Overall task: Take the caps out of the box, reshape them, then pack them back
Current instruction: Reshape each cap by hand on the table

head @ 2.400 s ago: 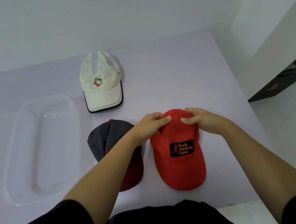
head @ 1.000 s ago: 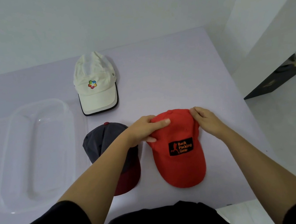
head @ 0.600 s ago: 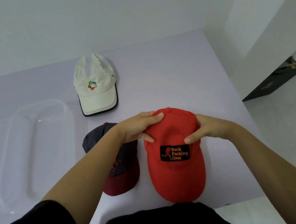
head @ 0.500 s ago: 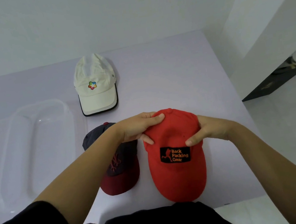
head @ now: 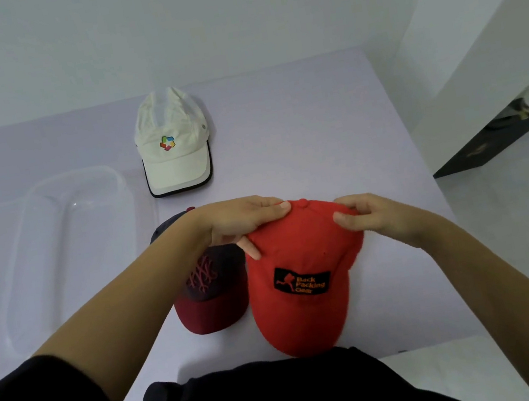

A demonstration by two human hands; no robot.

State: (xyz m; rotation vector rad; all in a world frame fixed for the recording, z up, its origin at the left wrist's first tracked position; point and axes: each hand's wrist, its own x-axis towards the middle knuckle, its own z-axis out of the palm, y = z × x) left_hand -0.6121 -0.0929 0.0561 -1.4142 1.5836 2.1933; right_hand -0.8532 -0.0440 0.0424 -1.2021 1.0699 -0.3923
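Note:
A red cap [head: 302, 274] with a black patch is lifted off the table, brim toward me. My left hand [head: 242, 221] grips its crown on the left side and my right hand [head: 367, 215] pinches the crown on the right. Beside it on the left lies a dark grey cap with a maroon brim [head: 209, 288], partly hidden by my left forearm. A white cap [head: 173, 149] with a coloured logo rests farther back. The clear plastic box [head: 56, 254] stands open at the left with nothing visible inside.
The lavender table [head: 296, 126] ends at its right edge near a white wall and a white floor. A dark doorway gap [head: 489, 140] shows at the far right. My black sleeves and torso fill the bottom of the view.
Both hands took hold of the red cap's crown and raised it from the table, tilting it toward me. My right hand moved from the side up to the crown top.

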